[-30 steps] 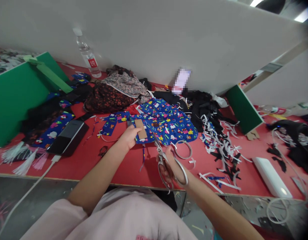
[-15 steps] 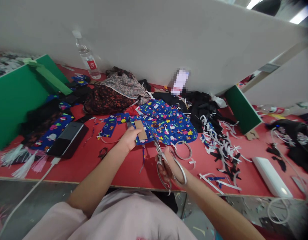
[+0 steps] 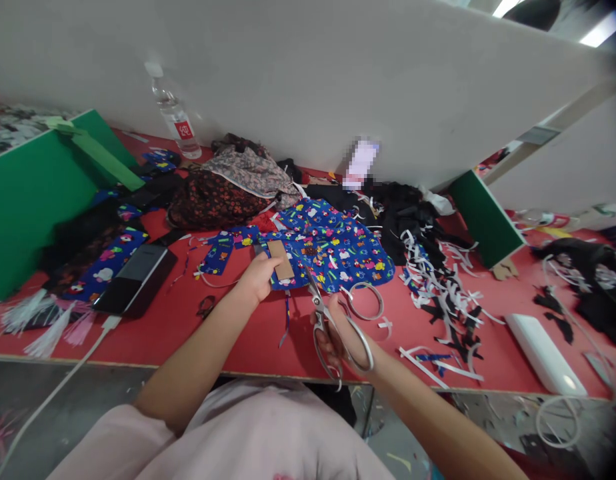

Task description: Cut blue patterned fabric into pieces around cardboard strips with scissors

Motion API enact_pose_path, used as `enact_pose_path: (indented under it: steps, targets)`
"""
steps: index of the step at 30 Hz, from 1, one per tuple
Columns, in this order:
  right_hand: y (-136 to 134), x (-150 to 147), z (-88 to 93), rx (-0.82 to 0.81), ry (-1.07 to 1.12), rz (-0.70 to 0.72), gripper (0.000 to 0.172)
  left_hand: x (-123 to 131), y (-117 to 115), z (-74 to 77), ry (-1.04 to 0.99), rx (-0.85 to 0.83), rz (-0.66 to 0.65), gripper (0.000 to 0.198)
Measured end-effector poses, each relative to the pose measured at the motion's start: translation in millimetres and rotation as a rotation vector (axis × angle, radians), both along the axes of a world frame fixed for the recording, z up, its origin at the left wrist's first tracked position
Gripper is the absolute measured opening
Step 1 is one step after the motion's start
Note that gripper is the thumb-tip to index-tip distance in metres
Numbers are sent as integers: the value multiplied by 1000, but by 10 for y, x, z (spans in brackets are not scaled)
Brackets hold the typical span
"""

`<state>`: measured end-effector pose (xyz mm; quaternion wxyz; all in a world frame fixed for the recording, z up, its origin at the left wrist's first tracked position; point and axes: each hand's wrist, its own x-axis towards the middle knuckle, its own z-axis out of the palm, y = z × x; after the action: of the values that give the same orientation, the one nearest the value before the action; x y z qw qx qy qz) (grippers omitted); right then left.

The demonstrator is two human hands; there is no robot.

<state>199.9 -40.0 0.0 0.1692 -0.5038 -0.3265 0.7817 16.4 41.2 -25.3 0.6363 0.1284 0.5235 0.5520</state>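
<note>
My left hand (image 3: 262, 277) pinches a small tan card (image 3: 281, 260) against the near left edge of a blue printed cloth (image 3: 343, 250). The thumb lies on the card; the fingers beneath are hidden. In my right hand (image 3: 341, 333) is a pair of metal scissors (image 3: 318, 305) with large loop handles. Their blades point away from me at the cloth's near edge, and whether they touch it I cannot tell. A narrow blue strip (image 3: 287, 320) hangs below the cloth. Close to the scissors lies a roll of pale tape (image 3: 367, 301).
On the red table (image 3: 178, 333), a black box-like device (image 3: 138, 277) with a white cable sits left. Cloth scraps and strips (image 3: 448, 300) are heaped right, near a white power bank (image 3: 543, 353). A water bottle (image 3: 175, 120) and a phone (image 3: 361, 163) stand at the back wall.
Almost nothing differs. The card and the cloth's near edge have shifted very slightly; both hands keep their hold.
</note>
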Motion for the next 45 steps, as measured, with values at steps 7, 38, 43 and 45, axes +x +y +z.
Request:
enact_pose_path:
  steps: [7, 38, 43, 45]
  targets:
    - [23, 3, -4, 36, 12, 2, 67, 13, 1, 23, -3, 0, -12, 22]
    - [126, -90, -44, 45, -27, -36, 67, 15, -28, 72, 10, 8, -21, 23]
    - [132, -91, -46, 59, -32, -41, 65, 12, -32, 80, 18, -2, -29, 22]
    - [136, -97, -26, 56, -30, -37, 66, 11, -33, 80, 23, -3, -29, 22]
